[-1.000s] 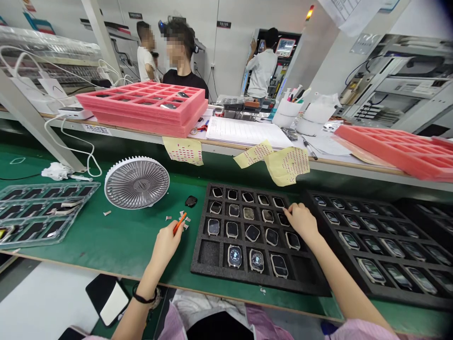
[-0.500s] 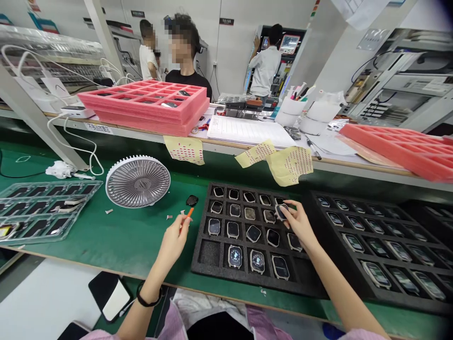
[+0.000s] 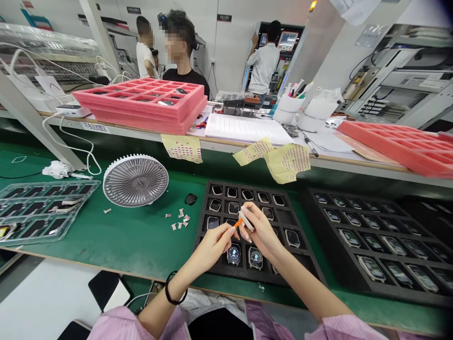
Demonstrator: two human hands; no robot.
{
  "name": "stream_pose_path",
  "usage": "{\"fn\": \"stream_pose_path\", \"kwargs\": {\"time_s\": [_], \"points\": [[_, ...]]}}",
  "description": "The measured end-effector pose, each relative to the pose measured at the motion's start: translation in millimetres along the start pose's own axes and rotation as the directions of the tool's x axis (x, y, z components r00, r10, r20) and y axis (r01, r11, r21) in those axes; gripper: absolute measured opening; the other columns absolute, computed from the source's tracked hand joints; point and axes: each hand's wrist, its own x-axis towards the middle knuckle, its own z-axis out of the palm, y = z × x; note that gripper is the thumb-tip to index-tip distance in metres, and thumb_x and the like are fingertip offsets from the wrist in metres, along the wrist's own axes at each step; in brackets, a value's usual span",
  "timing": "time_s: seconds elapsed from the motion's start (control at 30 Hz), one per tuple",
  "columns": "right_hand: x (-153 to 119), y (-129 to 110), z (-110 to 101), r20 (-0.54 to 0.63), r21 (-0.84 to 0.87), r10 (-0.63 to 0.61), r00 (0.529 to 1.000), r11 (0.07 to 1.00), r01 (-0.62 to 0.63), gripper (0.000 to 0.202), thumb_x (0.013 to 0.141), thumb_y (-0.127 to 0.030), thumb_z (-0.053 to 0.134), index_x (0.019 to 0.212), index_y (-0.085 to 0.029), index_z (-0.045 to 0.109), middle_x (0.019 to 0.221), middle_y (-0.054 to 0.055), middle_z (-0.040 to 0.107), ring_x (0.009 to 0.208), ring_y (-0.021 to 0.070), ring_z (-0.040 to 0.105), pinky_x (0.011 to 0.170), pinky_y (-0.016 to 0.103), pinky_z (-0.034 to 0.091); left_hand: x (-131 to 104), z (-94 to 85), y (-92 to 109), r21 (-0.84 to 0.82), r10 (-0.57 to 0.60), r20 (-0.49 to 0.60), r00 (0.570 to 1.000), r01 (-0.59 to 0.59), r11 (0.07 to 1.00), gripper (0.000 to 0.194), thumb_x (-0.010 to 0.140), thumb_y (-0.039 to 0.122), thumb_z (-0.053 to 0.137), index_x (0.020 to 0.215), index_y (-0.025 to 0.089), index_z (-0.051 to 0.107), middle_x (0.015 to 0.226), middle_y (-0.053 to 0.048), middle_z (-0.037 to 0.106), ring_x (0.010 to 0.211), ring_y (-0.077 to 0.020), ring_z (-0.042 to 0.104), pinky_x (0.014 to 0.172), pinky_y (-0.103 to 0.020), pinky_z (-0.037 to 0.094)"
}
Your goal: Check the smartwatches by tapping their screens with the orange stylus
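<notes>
My right hand (image 3: 260, 231) is closed on a watch case (image 3: 247, 221), held tilted above the near black foam tray (image 3: 217, 269). Pinched in my left hand (image 3: 216, 243) is a thin orange stick-like tool (image 3: 238, 223); its tip meets the edge of the watch case, and I cannot make out its exact kind. Below both hands, the tray's compartments hold several watch cases, two of them with lit dials, such as this lit watch (image 3: 233, 254). My hands and forearms hide some compartments. Left of the tray lie a black watch-like part (image 3: 190, 199) and several small pale pieces (image 3: 181, 213).
A round fan (image 3: 136, 180) stands on the green bench, with a clear plastic tray (image 3: 76, 212) of dark parts at its left. Another foam tray (image 3: 334, 255) with watches lies right. Pink foam trays (image 3: 141, 113) and papers (image 3: 246, 129) occupy the shelf. Three people are beyond it.
My right hand has lifted the watch case out of the tray and moved left with it. My left hand has brought the orange tool rightward to meet it.
</notes>
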Motion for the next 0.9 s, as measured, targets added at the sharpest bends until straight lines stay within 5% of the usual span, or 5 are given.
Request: {"fn": "stream_pose_path", "kwargs": {"time_s": [0.43,0.77,0.9], "points": [[1.5,1.7,8.0,0.052,0.116,0.022,0.998,0.993,-0.028,0.024,0.084,-0.039,0.065,0.081,-0.023,0.047,0.055,-0.008,0.051,0.036,0.0068,0.045,0.035,0.017,0.035,-2.3,0.6,2.8,-0.092,-0.009,-0.010,1.000,0.008,0.996,0.041,0.091,0.048,0.040,0.080,0.014,0.061,0.045,0.009,0.034,0.039,-0.0061,0.027,0.041,-0.018,0.023],[-0.1,2.7,8.3,-0.014,-0.072,-0.091,0.996,0.993,0.089,0.023,0.083,-0.038,0.066,0.085,-0.023,0.048,0.050,-0.010,0.047,0.035,0.0060,0.045,0.036,0.015,0.035,-2.3,-5.8,7.7,-0.139,-0.077,0.029,0.997,0.080,0.987,0.041,0.087,0.050,0.044,0.079,0.013,0.061,0.043,0.008,0.036,0.038,-0.0059,0.027,0.039,-0.019,0.021],[-0.7,5.7,12.4,0.127,0.166,0.090,0.988,0.980,-0.110,0.033,0.079,-0.044,0.068,0.075,-0.020,0.046,0.046,-0.012,0.043,0.027,0.0007,0.026,0.030,0.012,0.024,-2.2,-5.6,8.5,-0.203,-0.083,0.073,0.994,0.097,0.974,0.042,0.084,0.054,0.048,0.075,0.014,0.058,0.042,0.009,0.034,0.037,-0.0050,0.023,0.037,-0.018,0.017]]}}
